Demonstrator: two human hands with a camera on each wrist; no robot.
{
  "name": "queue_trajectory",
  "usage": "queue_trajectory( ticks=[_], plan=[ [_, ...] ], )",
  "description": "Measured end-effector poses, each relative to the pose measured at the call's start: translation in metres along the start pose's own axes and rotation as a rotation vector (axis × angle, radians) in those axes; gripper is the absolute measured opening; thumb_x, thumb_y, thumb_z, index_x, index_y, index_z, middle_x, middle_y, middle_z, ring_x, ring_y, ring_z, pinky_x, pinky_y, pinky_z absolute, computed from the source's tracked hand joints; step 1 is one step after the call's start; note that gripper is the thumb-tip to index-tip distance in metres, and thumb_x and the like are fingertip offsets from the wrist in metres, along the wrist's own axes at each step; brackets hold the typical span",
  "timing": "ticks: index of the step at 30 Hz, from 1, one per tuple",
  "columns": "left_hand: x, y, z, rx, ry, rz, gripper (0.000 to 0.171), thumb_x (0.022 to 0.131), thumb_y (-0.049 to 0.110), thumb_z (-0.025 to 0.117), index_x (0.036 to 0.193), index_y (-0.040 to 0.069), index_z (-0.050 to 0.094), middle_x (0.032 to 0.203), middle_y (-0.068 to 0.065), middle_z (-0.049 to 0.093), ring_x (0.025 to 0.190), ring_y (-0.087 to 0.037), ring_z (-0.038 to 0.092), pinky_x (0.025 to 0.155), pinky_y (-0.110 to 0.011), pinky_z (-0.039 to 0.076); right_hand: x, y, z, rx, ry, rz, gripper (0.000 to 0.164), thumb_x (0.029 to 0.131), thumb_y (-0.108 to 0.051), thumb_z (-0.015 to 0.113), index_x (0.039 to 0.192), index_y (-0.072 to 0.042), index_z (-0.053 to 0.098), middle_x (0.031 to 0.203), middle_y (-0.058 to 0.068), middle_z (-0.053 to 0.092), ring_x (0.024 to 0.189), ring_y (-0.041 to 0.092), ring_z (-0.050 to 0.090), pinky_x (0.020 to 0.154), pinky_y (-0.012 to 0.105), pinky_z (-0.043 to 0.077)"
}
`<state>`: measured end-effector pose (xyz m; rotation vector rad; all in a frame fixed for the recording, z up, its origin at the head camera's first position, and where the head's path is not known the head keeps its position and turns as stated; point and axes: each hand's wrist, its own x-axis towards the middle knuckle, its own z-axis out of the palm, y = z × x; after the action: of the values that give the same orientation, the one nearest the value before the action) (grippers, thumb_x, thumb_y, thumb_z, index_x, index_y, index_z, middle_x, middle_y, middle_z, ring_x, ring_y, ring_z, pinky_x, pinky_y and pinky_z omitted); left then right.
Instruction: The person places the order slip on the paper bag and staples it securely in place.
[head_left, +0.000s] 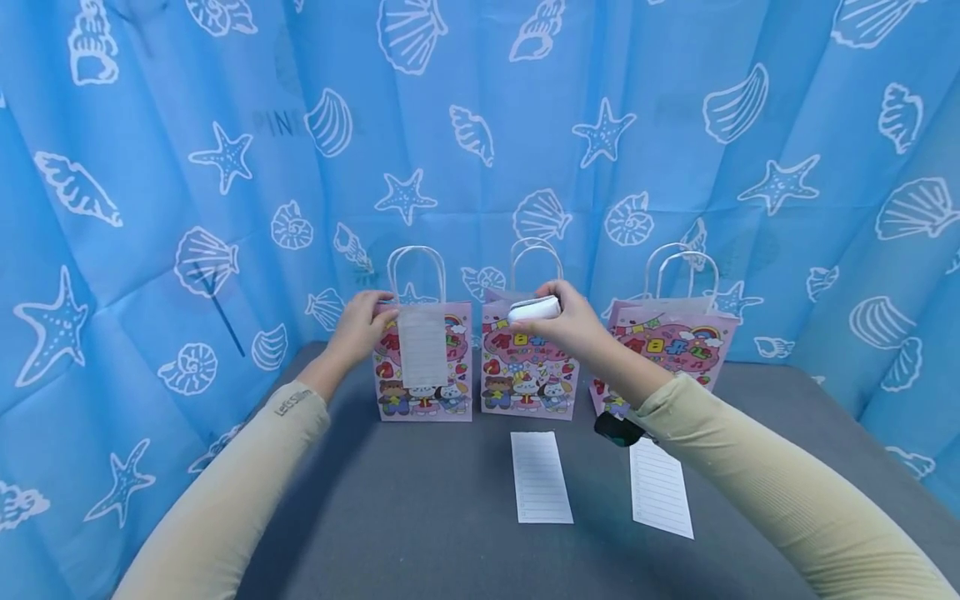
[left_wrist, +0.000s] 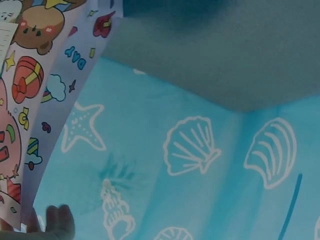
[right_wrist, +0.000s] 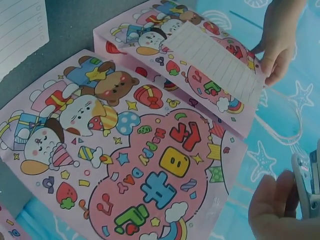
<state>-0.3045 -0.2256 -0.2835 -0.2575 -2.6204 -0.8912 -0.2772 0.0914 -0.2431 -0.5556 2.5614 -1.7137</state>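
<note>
A pink cartoon gift bag (head_left: 423, 408) with white rope handles stands upright at the left. A lined paper slip (head_left: 423, 350) lies against its front, near the top edge. My left hand (head_left: 360, 327) pinches the bag's top edge at the slip's upper end, the thumb in front. My right hand (head_left: 572, 321) holds a small white stapler (head_left: 534, 309) in the air, overlapping the top of the middle gift bag (head_left: 528, 392) in the head view. The right wrist view shows the stapler's metal parts (right_wrist: 314, 172) at the frame's edge, with curled fingers beside it.
A third matching bag (head_left: 678, 346) stands at the right, partly behind my right forearm. Two more lined slips, a middle one (head_left: 542, 479) and a right one (head_left: 660, 492), lie on the grey table (head_left: 420, 517) in front. A blue shell-print curtain (head_left: 480, 167) hangs behind.
</note>
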Motion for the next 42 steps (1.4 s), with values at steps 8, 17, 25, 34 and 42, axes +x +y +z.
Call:
queue_trajectory(
  ticks=[8,17,25,34,42],
  plan=[
    [-0.015,-0.003,-0.004,-0.027,0.059,-0.072,0.05,0.103,0.024,0.05,0.143,-0.005,0.038,0.145,-0.026,0.036,0.137,-0.041,0.028,0.111,-0.053,0.024,-0.01,0.007,-0.011,-0.052,-0.012,0.014,0.054,0.091,-0.023,0.07,0.135,-0.001,0.049,0.13,0.023,0.047,0.106,0.032,0.053,0.081,0.035,0.051],
    [-0.042,-0.011,0.001,-0.024,0.081,-0.114,0.051,0.104,0.022,0.048,0.143,-0.008,0.033,0.145,-0.029,0.033,0.138,-0.043,0.025,0.111,-0.054,0.021,-0.023,0.015,-0.024,-0.103,0.017,0.022,0.056,0.092,-0.022,0.07,0.139,-0.001,0.049,0.131,0.025,0.048,0.109,0.034,0.055,0.081,0.033,0.051],
    [-0.061,-0.011,0.002,-0.058,0.057,-0.163,0.06,0.104,0.026,0.047,0.148,-0.006,0.022,0.149,-0.03,0.026,0.139,-0.045,0.021,0.11,-0.058,0.02,-0.033,0.02,-0.036,-0.162,0.043,0.021,0.06,0.091,-0.031,0.07,0.138,-0.001,0.048,0.129,0.025,0.049,0.101,0.032,0.054,0.069,0.03,0.049],
    [-0.078,-0.006,0.006,-0.059,0.028,-0.166,0.06,0.105,0.024,0.047,0.148,-0.009,0.022,0.148,-0.032,0.024,0.138,-0.046,0.021,0.11,-0.059,0.02,-0.045,0.029,-0.048,-0.192,0.064,0.042,0.063,0.092,-0.039,0.067,0.137,0.001,0.049,0.128,0.025,0.049,0.095,0.03,0.053,0.068,0.03,0.05],
    [-0.09,-0.005,0.012,-0.086,-0.003,-0.179,0.062,0.105,0.026,0.045,0.149,-0.008,0.017,0.149,-0.031,0.022,0.14,-0.045,0.018,0.11,-0.059,0.019,-0.057,0.034,-0.058,-0.207,0.082,0.034,0.061,0.096,-0.038,0.062,0.138,0.002,0.048,0.128,0.026,0.05,0.097,0.031,0.051,0.069,0.031,0.048]
  ],
)
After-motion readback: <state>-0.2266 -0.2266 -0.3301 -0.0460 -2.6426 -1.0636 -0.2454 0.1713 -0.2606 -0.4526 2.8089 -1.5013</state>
